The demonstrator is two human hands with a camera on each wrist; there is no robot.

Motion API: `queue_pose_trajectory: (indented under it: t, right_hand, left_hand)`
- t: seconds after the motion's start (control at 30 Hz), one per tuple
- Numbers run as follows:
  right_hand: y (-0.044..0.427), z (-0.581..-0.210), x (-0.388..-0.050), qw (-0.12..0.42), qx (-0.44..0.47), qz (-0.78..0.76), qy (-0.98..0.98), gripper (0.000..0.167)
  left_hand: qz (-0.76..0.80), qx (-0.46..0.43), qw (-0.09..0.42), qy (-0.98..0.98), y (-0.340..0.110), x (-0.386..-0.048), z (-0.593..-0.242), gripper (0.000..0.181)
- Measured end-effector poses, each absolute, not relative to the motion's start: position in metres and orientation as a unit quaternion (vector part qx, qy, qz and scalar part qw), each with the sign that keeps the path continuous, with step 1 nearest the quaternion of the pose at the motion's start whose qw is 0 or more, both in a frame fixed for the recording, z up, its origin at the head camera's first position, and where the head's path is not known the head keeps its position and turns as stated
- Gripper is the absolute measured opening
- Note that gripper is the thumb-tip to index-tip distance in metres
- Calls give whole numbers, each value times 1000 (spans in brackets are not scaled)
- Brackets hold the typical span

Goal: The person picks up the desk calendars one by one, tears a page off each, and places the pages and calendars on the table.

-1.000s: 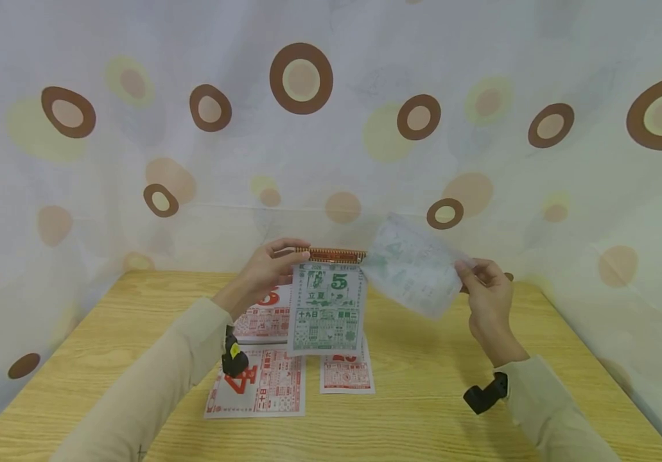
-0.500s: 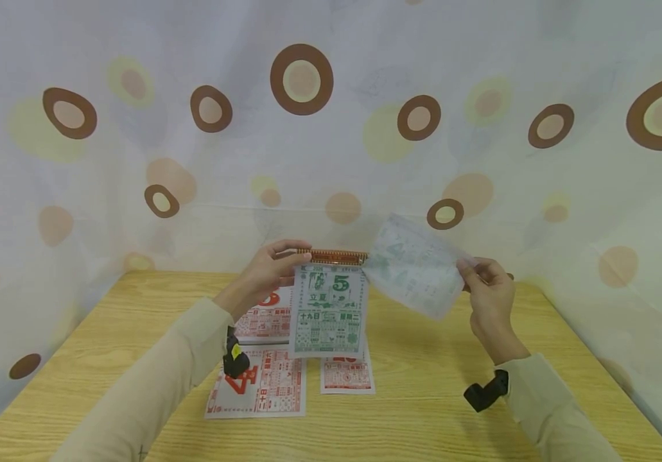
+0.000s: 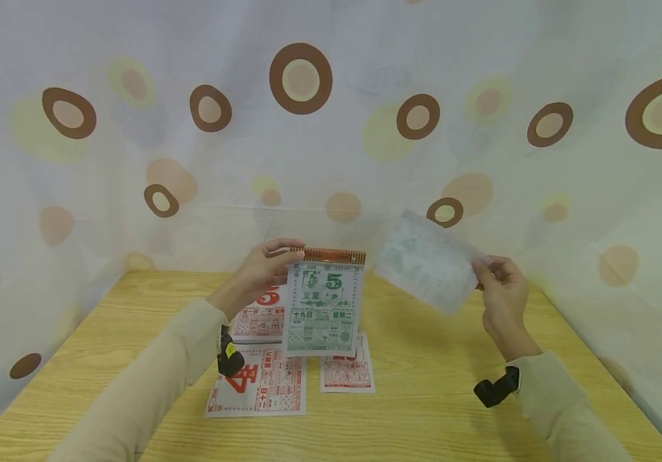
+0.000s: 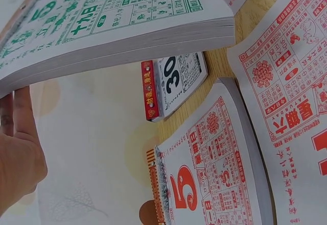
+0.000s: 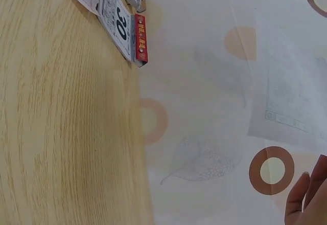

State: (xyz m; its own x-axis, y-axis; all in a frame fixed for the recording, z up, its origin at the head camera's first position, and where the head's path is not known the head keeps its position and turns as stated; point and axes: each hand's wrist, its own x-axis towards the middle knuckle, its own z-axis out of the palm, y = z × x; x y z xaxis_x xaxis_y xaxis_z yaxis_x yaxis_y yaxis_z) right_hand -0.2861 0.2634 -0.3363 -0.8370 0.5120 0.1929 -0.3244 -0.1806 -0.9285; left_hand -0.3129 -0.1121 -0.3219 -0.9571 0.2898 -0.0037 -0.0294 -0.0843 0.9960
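Observation:
My left hand (image 3: 255, 269) holds a thick tear-off calendar (image 3: 323, 314) by the left end of its gold-and-red top binding. Its front page is printed in green with a large 5, and it hangs above the table. In the left wrist view the calendar's thick page block (image 4: 127, 10) shows, with the fingers (image 4: 23, 117) at its binding end. Off to the right, my right hand (image 3: 504, 295) pinches a loose thin calendar sheet (image 3: 426, 263) at one corner. Faint green print shows through the sheet, which is tilted and apart from the calendar.
On the wooden table (image 3: 423, 398) lie a red-printed calendar marked 5 (image 4: 209, 174), a red-printed page marked 4 (image 3: 273, 385) and a smaller red-printed page (image 3: 348, 378). A small calendar marked 30 (image 5: 117, 23) has a red binding. A patterned cloth (image 3: 365, 160) hangs behind.
My right hand has moved right with the loose sheet, which now stands clear of the calendar's binding. The left hand and the calendar have shifted slightly left.

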Motion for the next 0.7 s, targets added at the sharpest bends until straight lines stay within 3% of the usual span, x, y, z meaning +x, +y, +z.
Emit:
queue_pose_trajectory:
  t: [0.7]
  right_hand:
    - [287,-349,-282,277,-142,692,-651,9]
  left_hand:
    - [757,84,112,638,-91,-313,-332,38]
